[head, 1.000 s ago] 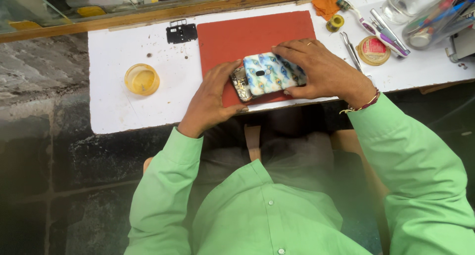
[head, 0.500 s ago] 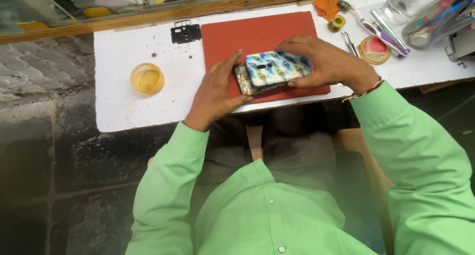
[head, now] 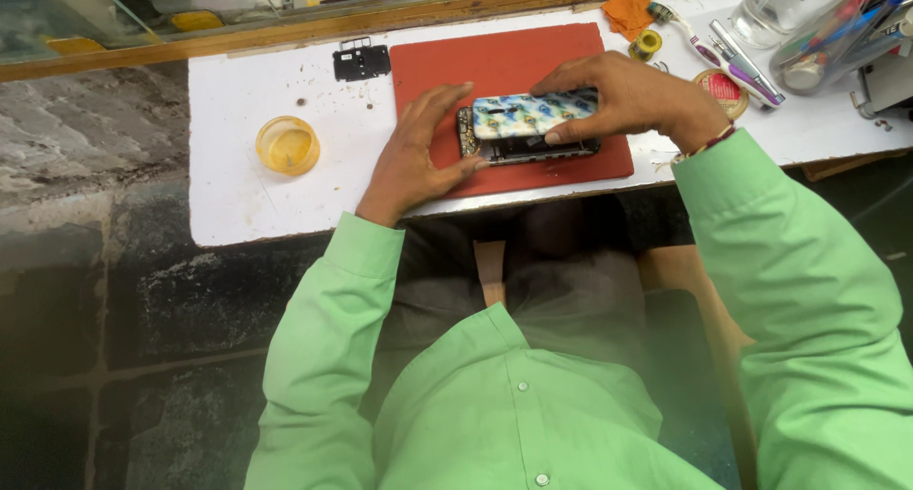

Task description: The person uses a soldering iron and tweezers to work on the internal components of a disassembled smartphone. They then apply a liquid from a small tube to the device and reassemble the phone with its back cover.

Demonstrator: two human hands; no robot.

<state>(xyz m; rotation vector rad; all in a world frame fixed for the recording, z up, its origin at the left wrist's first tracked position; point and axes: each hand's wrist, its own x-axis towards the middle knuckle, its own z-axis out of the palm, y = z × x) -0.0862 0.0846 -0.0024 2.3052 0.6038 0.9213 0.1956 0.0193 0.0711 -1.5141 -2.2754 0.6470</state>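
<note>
At the far left of the white tabletop (head: pixel 238 195) stands a small round yellow dish (head: pixel 287 145) holding amber liquid, well apart from the work. Further right, near the back edge, lies a flat black phone part (head: pixel 361 62) just beside the upper left corner of a red mat (head: pixel 495 67).

The left hand (head: pixel 418 148) rests on the mat's left part, its fingers spread and curled toward the left end of an opened phone (head: pixel 528 148), with the thumb touching the phone's lower left corner. The phone lies on the mat near its front edge, its dark inner side showing along the bottom. Over it sits a back cover (head: pixel 533 113) with a blue and white pattern, tilted up and apart from the phone along the near edge. The right hand (head: pixel 628 96) is closed around the right end of that cover, fingers over the top and thumb beneath.

Right of the mat lie an orange cloth (head: pixel 630 7), a small yellow roll of tape (head: pixel 649 43), a brush (head: pixel 699 48) with a white handle, tweezers (head: pixel 747 62) and a round red tin (head: pixel 725 89). At the far right stand a clear bottle (head: pixel 775 5) and a clear container of pens (head: pixel 842 29). Both sleeves are light green.
</note>
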